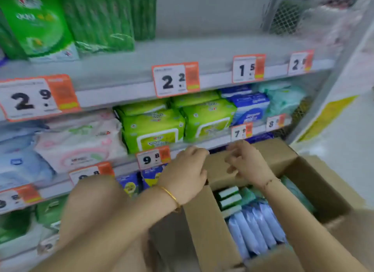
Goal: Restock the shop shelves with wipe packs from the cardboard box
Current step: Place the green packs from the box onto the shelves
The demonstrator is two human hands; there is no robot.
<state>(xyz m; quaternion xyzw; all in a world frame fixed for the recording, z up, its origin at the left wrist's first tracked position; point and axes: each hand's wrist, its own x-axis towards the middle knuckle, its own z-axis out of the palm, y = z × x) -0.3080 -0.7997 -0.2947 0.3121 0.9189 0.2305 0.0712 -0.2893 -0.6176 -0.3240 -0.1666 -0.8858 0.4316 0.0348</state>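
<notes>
Left hand [185, 170] lies knuckles-up at the far flap of the cardboard box [210, 231] — whether it grips, I cannot tell; right hand [248, 163] hovers loosely curled, empty; wipe packs [255, 229] stand inside, before the shelves [121, 93].

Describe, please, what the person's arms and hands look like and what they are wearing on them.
No sleeves or gloves show; both arms are bare as far as the picture reaches. The left hand has a thin gold-coloured bangle at the wrist. The right hand has a finer, darker bracelet at the wrist, too blurred to tell its make.
</notes>
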